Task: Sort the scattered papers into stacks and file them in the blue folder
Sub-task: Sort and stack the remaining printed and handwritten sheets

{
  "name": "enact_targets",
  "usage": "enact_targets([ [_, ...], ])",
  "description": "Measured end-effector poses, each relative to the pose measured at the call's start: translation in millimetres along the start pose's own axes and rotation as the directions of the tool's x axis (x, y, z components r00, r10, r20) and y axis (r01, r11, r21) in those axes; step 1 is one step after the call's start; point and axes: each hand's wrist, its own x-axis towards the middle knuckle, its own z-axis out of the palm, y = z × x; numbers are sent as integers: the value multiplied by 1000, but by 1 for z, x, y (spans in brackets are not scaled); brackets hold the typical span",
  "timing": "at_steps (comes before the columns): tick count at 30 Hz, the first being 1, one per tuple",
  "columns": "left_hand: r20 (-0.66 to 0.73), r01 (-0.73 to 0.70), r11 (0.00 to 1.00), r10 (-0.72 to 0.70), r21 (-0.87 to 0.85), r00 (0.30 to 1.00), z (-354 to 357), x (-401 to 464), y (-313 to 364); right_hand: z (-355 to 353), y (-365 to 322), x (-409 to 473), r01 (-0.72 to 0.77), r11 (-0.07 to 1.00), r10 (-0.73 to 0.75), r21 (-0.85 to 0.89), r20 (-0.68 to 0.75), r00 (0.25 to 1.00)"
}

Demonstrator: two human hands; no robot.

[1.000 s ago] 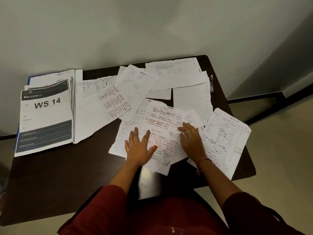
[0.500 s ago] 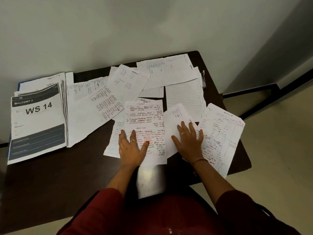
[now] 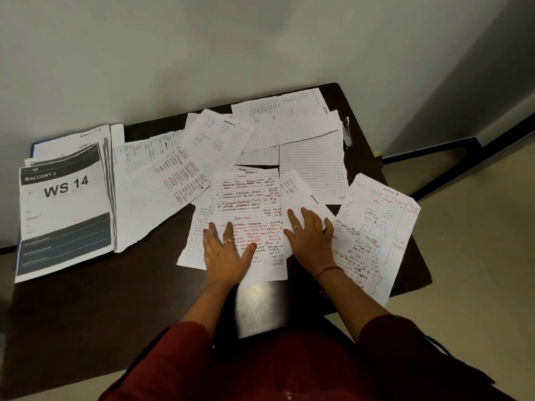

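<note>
Both hands lie flat on loose sheets near the front of the dark counter (image 3: 86, 328). The left hand (image 3: 225, 256) rests palm down with its fingers (image 3: 229, 231) spread on a handwritten page (image 3: 249, 209) covered in red and dark ink, likely pinning it so it cannot slide. The right hand (image 3: 311, 240) presses a smaller sheet (image 3: 301, 192) just beside it, fingers also spread and gripping nothing — a posture that suits dragging paper across the surface rather than lifting it.

More lined pages (image 3: 307, 117) fan out toward the wall, overlapping one another, and another written sheet (image 3: 379, 227) hangs over the counter's right edge. At the far left sits a squared pile topped by a printed cover reading "WS 14" (image 3: 65, 209); a sliver of the blue folder (image 3: 31, 149) shows at the pile's far corner, seemingly underneath it. A stapler (image 3: 346, 131) lies near the far right corner. Sorting looks barely begun — most sheets are unstacked.
</note>
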Motion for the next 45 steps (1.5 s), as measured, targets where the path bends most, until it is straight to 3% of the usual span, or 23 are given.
enact_targets([
  [10, -8, -29, 999, 29, 34, 1000, 5, 1, -5, -1, -3, -10, -18, 987, 10, 161, 51, 999],
  [14, -14, -35, 999, 35, 34, 999, 6, 1, -6, -3, 9, -13, -10, 977, 12, 213, -9, 1000],
  [20, -14, -31, 999, 32, 39, 999, 6, 1, -6, -6, 33, -21, -222, 962, 243, 157, -128, 962],
  [24, -8, -28, 999, 28, 36, 1000, 5, 1, -5, -4, 35, -25, -365, 914, 378, 180, -45, 925],
  [31, -4, -15, 1000, 15, 26, 1000, 3, 1, -3, 0, 24, -27, -86, 955, 84, 284, 18, 996],
  [37, 12, -5, 999, 5, 46, 1000, 3, -2, 1, -4, 7, -19, -156, 914, 198, 375, -75, 977],
  [45, -66, 7, 1000, -8, -19, 998, 13, -27, -1, -4, -9, -6, -54, 906, 77, 420, -38, 996],
])
